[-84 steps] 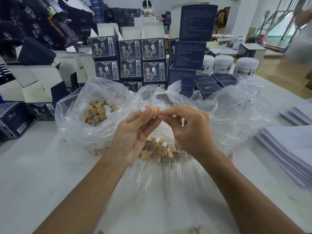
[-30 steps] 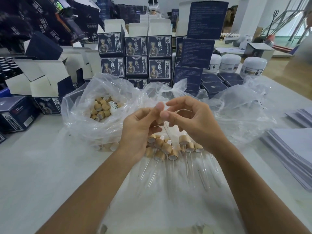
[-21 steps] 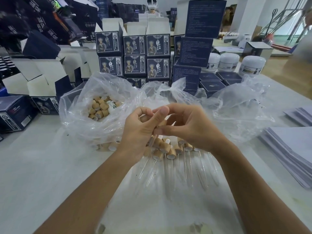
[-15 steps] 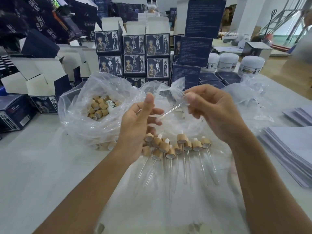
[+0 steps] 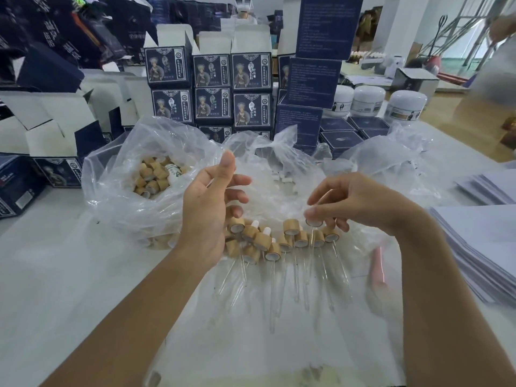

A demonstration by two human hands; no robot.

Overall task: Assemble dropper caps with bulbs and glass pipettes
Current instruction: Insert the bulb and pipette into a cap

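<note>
Several assembled droppers (image 5: 262, 241), with wooden caps, white bulbs and glass pipettes, lie in a row on clear plastic between my hands. My right hand (image 5: 360, 199) pinches the top end of one more dropper (image 5: 312, 222) between thumb and forefinger, right over the right end of the row. Its glass pipette points down towards me. My left hand (image 5: 209, 202) hovers at the left end of the row, thumb up, fingers relaxed, holding nothing. Behind it a clear bag holds loose wooden caps (image 5: 153, 177). A second bag holds small white bulbs (image 5: 282, 178).
Stacked dark blue cartons (image 5: 212, 88) and white jars (image 5: 365, 100) stand behind the bags. Open white-lined boxes (image 5: 53, 127) crowd the left side. Piles of paper sheets (image 5: 480, 247) lie at the right edge. A person stands far back.
My hands worked together on a cap, then drew apart. My right hand took the pipette up and right, then lowered the dropper to the row. My left hand opened.
</note>
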